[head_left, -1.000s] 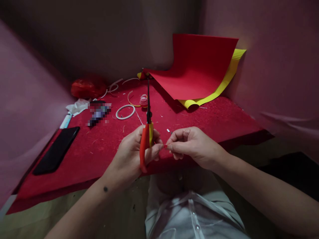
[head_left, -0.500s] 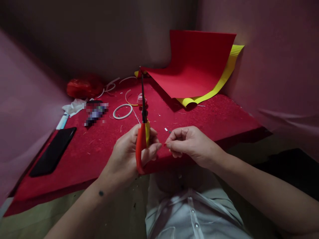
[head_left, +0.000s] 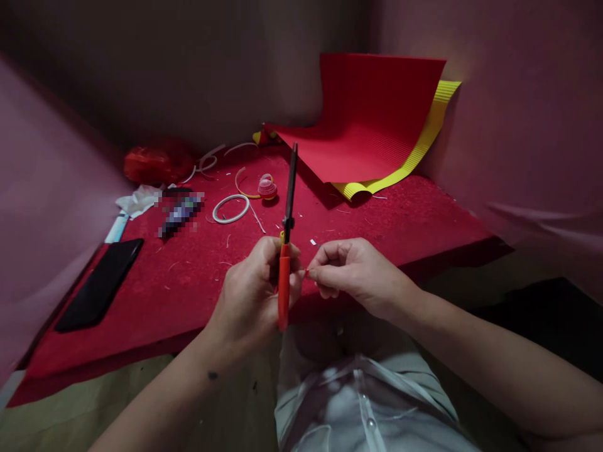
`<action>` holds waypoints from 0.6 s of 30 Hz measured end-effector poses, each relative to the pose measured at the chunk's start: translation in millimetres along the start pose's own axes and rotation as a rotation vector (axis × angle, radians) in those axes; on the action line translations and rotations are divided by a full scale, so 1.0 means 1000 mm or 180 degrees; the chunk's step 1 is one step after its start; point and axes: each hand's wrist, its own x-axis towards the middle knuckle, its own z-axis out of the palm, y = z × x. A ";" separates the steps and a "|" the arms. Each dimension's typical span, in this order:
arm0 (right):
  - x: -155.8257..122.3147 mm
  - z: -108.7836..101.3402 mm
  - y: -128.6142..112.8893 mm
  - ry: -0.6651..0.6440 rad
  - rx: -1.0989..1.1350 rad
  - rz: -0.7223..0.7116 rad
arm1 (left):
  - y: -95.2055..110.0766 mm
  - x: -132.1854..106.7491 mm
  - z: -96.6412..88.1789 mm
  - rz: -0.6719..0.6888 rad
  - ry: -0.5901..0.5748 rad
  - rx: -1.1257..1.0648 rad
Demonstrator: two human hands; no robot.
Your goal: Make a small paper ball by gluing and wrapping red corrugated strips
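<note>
My left hand is closed around a pair of scissors with orange handles. Their dark blades point up and away from me, pressed together. A bit of yellow shows behind the scissors at that hand. Close by on the right, my right hand pinches a tiny red piece between thumb and fingertips. The fingertips of both hands nearly meet at this piece; whether the left ones touch it I cannot tell. Both hands hover over the front edge of the red-covered table.
Red corrugated sheet and a yellow one lean at the back right. A white ring, a small roll of tape, white strips, a red plastic bag, crumpled tissue and a black phone lie leftward.
My left hand has turned and shifted right, bringing the scissors closer to my right hand, blades now leaning right. The right hand stays nearly still with the red piece.
</note>
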 end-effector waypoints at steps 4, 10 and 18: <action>0.000 0.002 0.001 0.0044 0.0073 -0.0018 | 0.002 -0.001 0.001 0.0117 0.0091 0.0221; 0.001 0.002 0.004 0.0018 0.0243 -0.0074 | 0.009 -0.001 0.003 0.0134 0.0196 0.0496; 0.006 0.003 0.007 0.0032 0.0410 -0.0152 | 0.003 0.001 0.005 0.0088 0.0348 0.0361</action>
